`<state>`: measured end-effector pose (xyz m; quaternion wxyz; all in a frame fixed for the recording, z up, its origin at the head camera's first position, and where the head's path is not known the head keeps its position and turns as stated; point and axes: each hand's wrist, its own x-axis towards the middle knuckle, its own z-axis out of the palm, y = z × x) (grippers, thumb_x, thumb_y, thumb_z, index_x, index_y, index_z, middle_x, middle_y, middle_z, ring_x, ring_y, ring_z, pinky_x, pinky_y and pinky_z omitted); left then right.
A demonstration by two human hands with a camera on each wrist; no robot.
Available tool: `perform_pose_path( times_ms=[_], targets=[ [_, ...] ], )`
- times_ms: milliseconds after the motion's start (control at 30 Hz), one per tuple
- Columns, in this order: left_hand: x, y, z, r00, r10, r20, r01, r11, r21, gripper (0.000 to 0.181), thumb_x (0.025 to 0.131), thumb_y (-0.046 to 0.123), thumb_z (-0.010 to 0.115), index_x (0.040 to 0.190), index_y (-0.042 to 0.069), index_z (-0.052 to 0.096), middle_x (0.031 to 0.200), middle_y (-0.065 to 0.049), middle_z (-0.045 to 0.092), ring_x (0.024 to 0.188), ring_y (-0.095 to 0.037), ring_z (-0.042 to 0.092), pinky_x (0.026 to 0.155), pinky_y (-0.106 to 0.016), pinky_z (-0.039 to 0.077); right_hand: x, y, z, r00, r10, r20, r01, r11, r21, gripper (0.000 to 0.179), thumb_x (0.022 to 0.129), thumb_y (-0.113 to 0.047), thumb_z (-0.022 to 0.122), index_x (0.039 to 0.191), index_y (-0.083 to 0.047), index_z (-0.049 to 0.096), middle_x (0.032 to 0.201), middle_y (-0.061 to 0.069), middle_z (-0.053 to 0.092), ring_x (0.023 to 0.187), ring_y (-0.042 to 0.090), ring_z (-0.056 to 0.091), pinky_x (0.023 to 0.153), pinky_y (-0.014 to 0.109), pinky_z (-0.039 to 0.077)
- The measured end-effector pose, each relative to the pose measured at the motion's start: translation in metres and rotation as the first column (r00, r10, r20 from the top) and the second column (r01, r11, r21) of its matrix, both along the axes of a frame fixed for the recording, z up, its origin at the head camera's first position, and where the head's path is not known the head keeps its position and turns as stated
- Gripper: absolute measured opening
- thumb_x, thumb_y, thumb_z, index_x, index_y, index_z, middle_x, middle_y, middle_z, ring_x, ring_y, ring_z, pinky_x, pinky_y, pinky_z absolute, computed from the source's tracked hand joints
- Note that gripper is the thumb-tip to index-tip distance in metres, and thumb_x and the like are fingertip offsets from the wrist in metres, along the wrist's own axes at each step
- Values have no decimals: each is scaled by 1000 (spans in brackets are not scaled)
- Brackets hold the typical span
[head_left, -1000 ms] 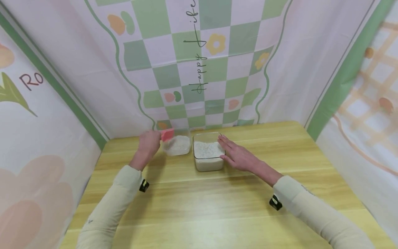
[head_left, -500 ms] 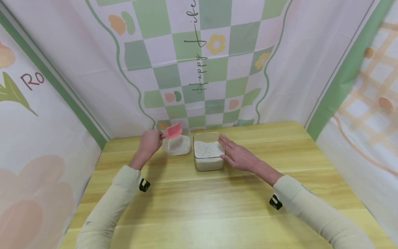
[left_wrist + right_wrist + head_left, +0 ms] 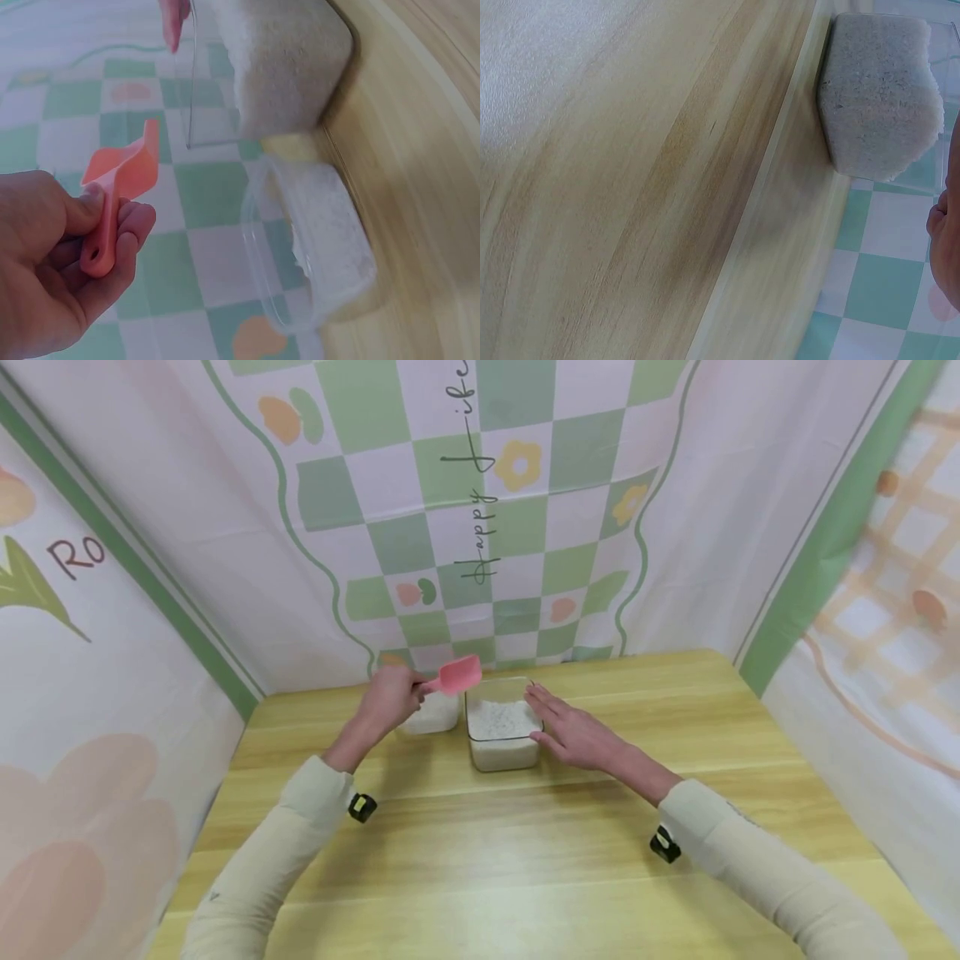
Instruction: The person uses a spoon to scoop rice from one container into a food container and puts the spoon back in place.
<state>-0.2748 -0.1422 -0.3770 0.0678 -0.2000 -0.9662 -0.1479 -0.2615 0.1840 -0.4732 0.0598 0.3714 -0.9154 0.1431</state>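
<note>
My left hand (image 3: pixel 390 699) grips the handle of a pink scoop (image 3: pixel 460 675). The scoop is held up over the gap between two clear containers, its pink inside showing in the head view. Below it, partly covered by the hand and scoop, sits the smaller plastic container (image 3: pixel 334 240) with white grains that look like rice. To its right stands a taller clear square container (image 3: pixel 504 755), filled more than halfway with the same grains. My right hand (image 3: pixel 576 737) rests its straight fingers against the right side and rim of that taller container.
Both containers stand near the back edge of the wooden table (image 3: pixel 480 860). Right behind them hangs a green and white checkered cloth (image 3: pixel 517 527), and printed cloths close off the left and right sides. A black device (image 3: pixel 363 807) sits at the left wrist.
My left hand has lifted the scoop out of the smaller container and carried it right, toward the taller one. My right hand stays in place at the taller container.
</note>
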Motion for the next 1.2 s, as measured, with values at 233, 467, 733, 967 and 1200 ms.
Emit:
perform_pose_path(
  times_ms=[233, 467, 733, 967, 1200],
  targets=[
    [6, 23, 2, 987, -53, -150, 24, 983, -184, 14, 92, 18, 71, 81, 12, 78, 71, -5, 72, 58, -19, 62, 53, -34, 52, 0, 0, 1, 1000, 0, -1, 0, 1000, 8, 65, 105, -30, 49, 155, 3, 24, 163, 22, 22, 152, 35, 22, 117, 50, 35],
    [13, 48, -6, 951, -159, -266, 35, 908, -418, 16, 81, 1, 66, 73, 14, 69, 64, -1, 65, 53, -16, 56, 43, -32, 46, -1, 1, 1, 1000, -3, 2, 3, 1000, 12, 66, 105, -31, 49, 155, 3, 24, 165, 20, 19, 153, 34, 21, 118, 49, 34],
    [13, 79, -19, 926, -240, -291, 48, 840, -541, 24, 85, 0, 65, 70, 18, 68, 63, 5, 65, 53, -9, 54, 47, -29, 53, 0, 0, 1, 1000, -2, -6, 2, 1000, 6, 65, 105, -31, 49, 155, 3, 25, 164, 21, 22, 152, 35, 22, 116, 50, 36],
    [2, 97, -28, 931, -280, -236, 112, 832, -543, 21, 97, 29, 64, 78, 26, 72, 57, 8, 55, 51, -7, 36, 47, -26, 50, 0, 0, 1, 1000, -2, -8, 2, 1000, 8, 65, 104, -31, 50, 154, 4, 26, 164, 20, 21, 152, 34, 23, 116, 50, 37],
    [-15, 107, -31, 938, -318, -140, 175, 781, -600, 30, 99, 30, 61, 73, 17, 67, 73, 3, 68, 62, -14, 61, 58, -32, 56, 1, 0, 2, 1000, -3, -6, 3, 1000, 1, 65, 104, -31, 50, 154, 4, 27, 164, 20, 21, 152, 35, 24, 116, 51, 36]
  ],
)
